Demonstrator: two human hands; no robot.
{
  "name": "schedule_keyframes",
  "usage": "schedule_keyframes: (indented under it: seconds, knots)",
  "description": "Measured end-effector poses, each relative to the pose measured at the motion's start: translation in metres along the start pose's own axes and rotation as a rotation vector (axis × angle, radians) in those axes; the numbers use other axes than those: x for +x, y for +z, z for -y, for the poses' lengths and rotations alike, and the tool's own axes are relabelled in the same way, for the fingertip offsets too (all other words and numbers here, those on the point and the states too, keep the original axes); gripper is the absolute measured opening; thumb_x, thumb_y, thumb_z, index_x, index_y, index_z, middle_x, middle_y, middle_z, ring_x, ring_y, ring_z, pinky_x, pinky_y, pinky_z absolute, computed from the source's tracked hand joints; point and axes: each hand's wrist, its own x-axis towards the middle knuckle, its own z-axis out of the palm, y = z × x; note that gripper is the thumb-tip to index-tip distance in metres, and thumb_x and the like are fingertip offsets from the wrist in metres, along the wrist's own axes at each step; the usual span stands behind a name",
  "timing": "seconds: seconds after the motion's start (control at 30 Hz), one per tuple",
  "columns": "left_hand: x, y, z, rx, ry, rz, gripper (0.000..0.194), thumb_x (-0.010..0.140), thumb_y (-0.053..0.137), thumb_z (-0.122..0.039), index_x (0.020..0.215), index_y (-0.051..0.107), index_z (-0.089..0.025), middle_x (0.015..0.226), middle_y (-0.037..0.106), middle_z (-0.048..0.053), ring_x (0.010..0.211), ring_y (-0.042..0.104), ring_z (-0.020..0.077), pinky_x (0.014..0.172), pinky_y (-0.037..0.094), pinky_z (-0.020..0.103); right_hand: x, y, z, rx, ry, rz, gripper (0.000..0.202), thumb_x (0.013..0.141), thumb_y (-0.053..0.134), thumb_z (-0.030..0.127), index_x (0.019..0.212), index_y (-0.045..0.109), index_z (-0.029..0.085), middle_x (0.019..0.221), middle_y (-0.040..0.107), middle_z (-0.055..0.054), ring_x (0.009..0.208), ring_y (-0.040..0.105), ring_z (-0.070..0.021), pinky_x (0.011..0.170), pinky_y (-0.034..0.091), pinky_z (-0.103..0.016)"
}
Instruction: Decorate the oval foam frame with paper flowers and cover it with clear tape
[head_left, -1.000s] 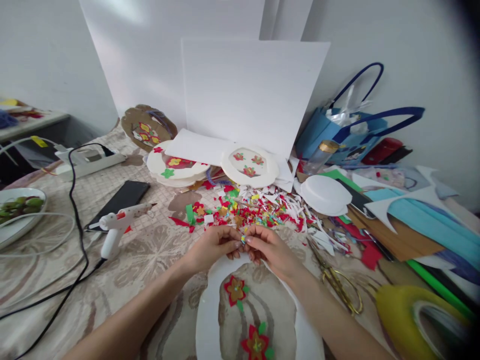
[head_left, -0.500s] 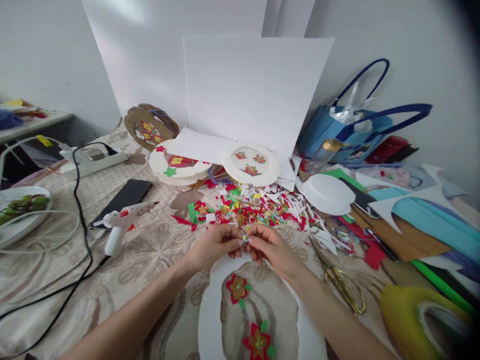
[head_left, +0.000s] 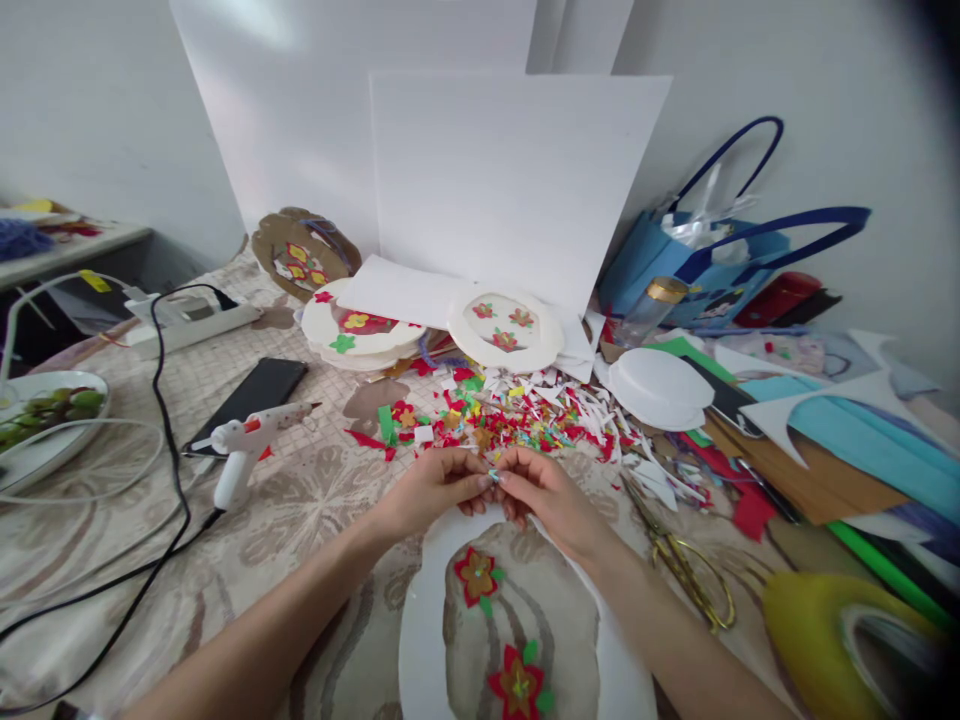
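Fingertips of my left hand (head_left: pixel 450 487) and my right hand (head_left: pixel 536 492) meet in a pinch over a tiny light-blue piece (head_left: pixel 493 477), too small to name surely. Both hands are closed, just above the top edge of a white scalloped frame (head_left: pixel 421 610) lying on the table. Within the frame's see-through middle sit two layered flowers: an upper red and brown flower (head_left: pixel 478 576) with green leaves, and a lower red and brown flower (head_left: pixel 518 684). Behind my hands spreads a heap of coloured paper scraps (head_left: pixel 517 420).
Gold scissors (head_left: pixel 679 565) and a yellow tape roll (head_left: pixel 806 640) lie on the right. A white glue gun (head_left: pixel 247 450) and a black phone (head_left: pixel 251 400) are on the left, beside a cable (head_left: pixel 159 380). Finished-looking white frames (head_left: pixel 544 345) and a blue bag (head_left: pixel 637 255) stand behind.
My hands stay pinched together at nearly the same spot, the fingers shifting slightly on the tiny piece. The whole view has slid slightly.
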Motion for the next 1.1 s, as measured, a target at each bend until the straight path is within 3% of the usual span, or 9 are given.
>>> schedule_keyframes:
  seconds: [0.27,0.5,0.77,0.93,1.1]
  knots:
    - [-0.0006,0.0003,-0.0001,-0.013,0.002,-0.001,0.028,0.078,0.064,-0.042,0.075,0.061,-0.014,0.069,0.063,0.001,0.059,0.056,0.0101,0.059,0.046,0.023,0.0011,-0.0013,-0.0032,-0.059,-0.043,0.018,0.01,0.082,0.057,0.029,0.078,0.053,0.021,0.061,0.053,0.005,0.049,0.048,-0.0084,0.043,0.036,-0.021]
    - [-0.0008,-0.0009,-0.0004,-0.028,0.0,0.009,0.026,0.079,0.064,-0.04,0.075,0.062,-0.014,0.067,0.063,0.001,0.059,0.056,0.0101,0.06,0.046,0.023,0.0006,-0.0012,-0.0007,-0.041,-0.006,-0.024,0.019,0.083,0.056,0.04,0.082,0.056,0.021,0.057,0.053,0.004,0.053,0.051,-0.0112,0.045,0.038,-0.022]
    - [-0.0021,0.0002,-0.002,0.004,0.02,0.009,0.026,0.079,0.063,-0.039,0.074,0.062,-0.014,0.067,0.063,0.001,0.059,0.055,0.0099,0.06,0.045,0.023,0.002,-0.0023,-0.0064,-0.108,-0.092,-0.01,0.011,0.083,0.058,0.032,0.084,0.055,0.022,0.066,0.054,0.004,0.058,0.051,-0.0106,0.053,0.042,-0.024]
    - [-0.0015,-0.001,-0.0004,-0.002,-0.009,-0.025,0.026,0.077,0.065,-0.04,0.075,0.063,-0.014,0.066,0.063,0.001,0.058,0.056,0.0103,0.059,0.045,0.023,-0.0001,-0.0032,-0.0043,-0.326,-0.224,-0.029,0.005,0.086,0.052,0.026,0.086,0.056,0.023,0.072,0.057,0.002,0.062,0.053,-0.0122,0.057,0.043,-0.025]
    - [-0.0006,-0.002,0.0005,-0.048,-0.024,-0.047,0.026,0.076,0.067,-0.04,0.076,0.064,-0.015,0.065,0.064,0.0,0.058,0.057,0.0103,0.059,0.046,0.023,-0.0033,-0.0024,0.0017,-0.7,-0.493,-0.078,0.013,0.087,0.047,0.016,0.091,0.056,0.024,0.089,0.06,-0.004,0.08,0.057,-0.0177,0.072,0.046,-0.031]
